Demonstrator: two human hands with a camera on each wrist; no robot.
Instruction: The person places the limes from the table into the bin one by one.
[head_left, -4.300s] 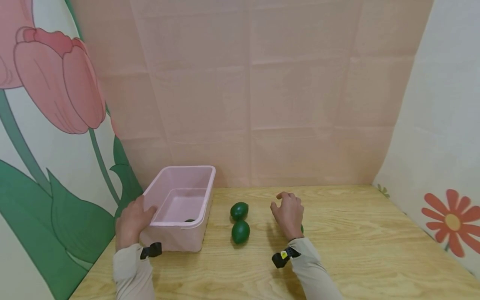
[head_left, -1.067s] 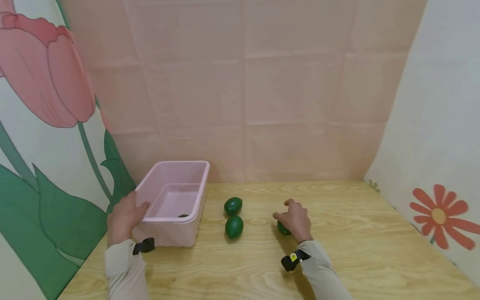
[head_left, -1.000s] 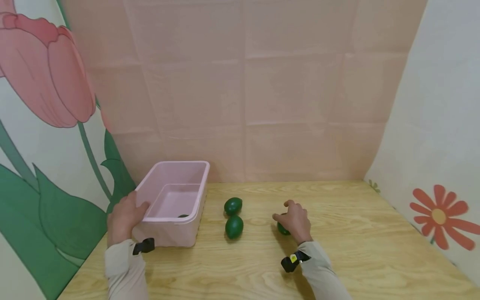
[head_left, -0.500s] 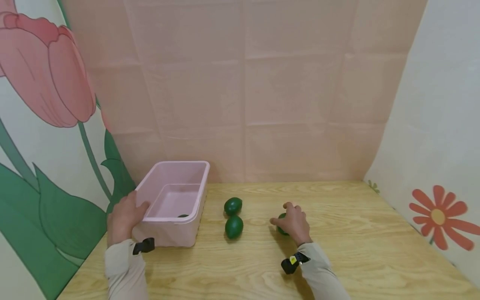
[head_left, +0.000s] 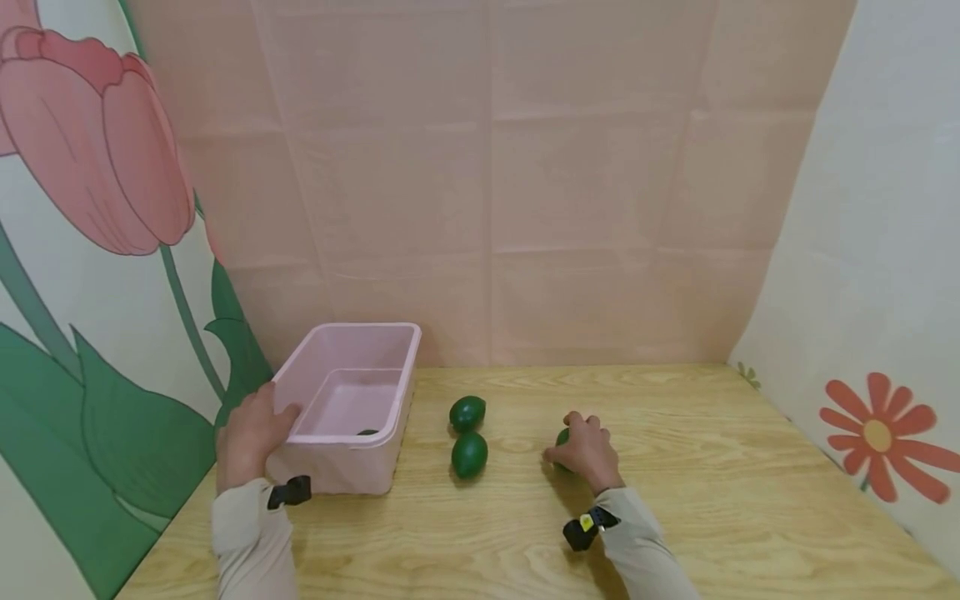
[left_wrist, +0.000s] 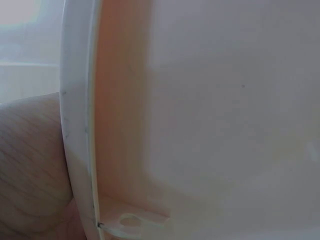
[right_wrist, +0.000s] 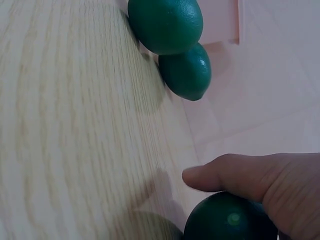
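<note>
Soft, even light over the desk (head_left: 487,550); a murky left wrist view.
In my head view I see faint shadows on the near side of the right fingers (head_left: 575,422) and the green fruits (head_left: 469,456); my right wrist view catches small glints on the fruits. At my left wrist, the pink bin (left_wrist: 77,75) looks dim and hazy, with pale glare beyond.

A bin (head_left: 337,468) stands on a table (head_left: 465,550) before a backdrop (head_left: 585,192), a partly hidden object (head_left: 367,432) inside its near end, a person's left hand (head_left: 253,432) at its near left corner, two fruits (head_left: 469,456) to its right and, farther right, a third fruit (head_left: 562,437) in the right hand (head_left: 588,452).
</note>
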